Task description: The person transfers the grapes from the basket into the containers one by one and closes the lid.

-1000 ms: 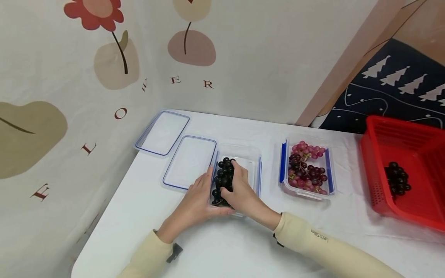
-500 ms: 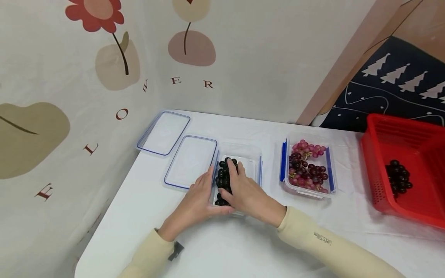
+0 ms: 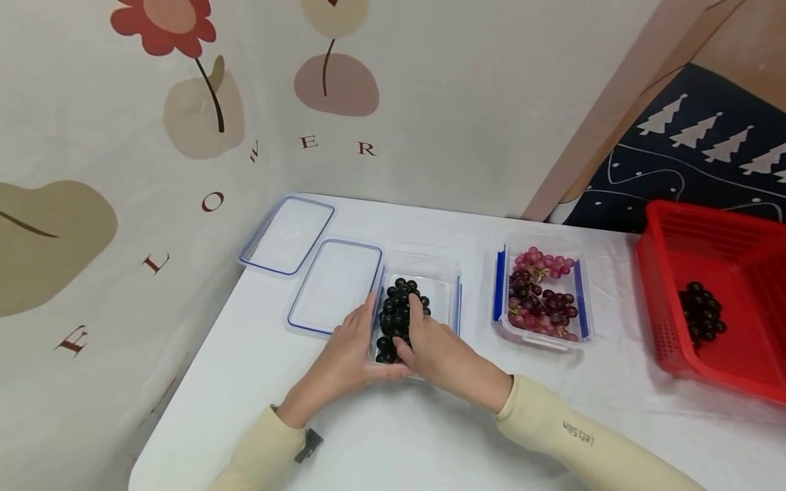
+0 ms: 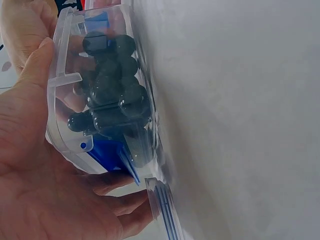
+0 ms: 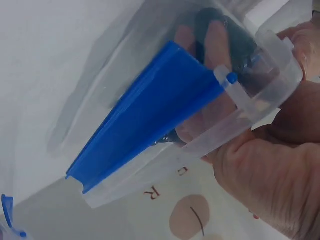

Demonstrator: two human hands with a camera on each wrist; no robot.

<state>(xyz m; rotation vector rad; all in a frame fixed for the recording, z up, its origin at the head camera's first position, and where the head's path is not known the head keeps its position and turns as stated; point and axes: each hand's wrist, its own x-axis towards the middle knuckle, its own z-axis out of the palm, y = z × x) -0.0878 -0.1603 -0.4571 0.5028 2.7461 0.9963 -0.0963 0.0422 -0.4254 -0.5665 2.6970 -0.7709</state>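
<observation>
Touching grapes [image 3: 393, 315] with nearer right grip [image 3: 439, 348], thumb and forefinger apart | lying just up-left of it, long axis up-frame | clamping box [image 3: 439, 290] lower left with left grip [image 3: 348, 351]

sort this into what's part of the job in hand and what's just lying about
In the job:
left hand
right hand
black grapes
clear container

Seemingly lying about:
nearer lid
farther lid
container of reddish grapes
red basket
basket grapes
</observation>
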